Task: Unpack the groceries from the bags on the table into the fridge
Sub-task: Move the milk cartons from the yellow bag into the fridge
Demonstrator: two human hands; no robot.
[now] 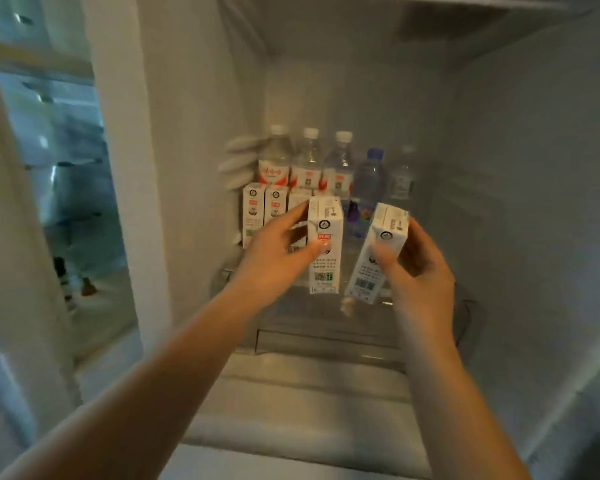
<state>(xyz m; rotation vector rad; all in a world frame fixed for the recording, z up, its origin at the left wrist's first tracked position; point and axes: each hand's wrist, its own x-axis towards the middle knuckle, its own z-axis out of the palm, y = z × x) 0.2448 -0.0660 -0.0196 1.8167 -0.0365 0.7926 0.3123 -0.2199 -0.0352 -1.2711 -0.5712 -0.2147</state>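
Note:
Both my arms reach into the open fridge. My left hand (278, 251) grips an upright white milk carton (326, 265) at its left side, its base near the glass shelf (291, 306). My right hand (420, 268) holds a second white carton (374, 258), tilted with its top leaning right, just above the shelf. Behind them stand more small cartons (260, 211) in a row at the left. At the back are three red-labelled water bottles (307, 168), a blue-capped bottle (369, 181) and a clear bottle (402, 178).
White fridge walls (516, 202) close in on both sides, and a shelf (430, 1) spans overhead. A drawer front (326, 341) lies below the glass shelf. The open fridge door (14, 237) stands at the left, with a room floor seen beyond it.

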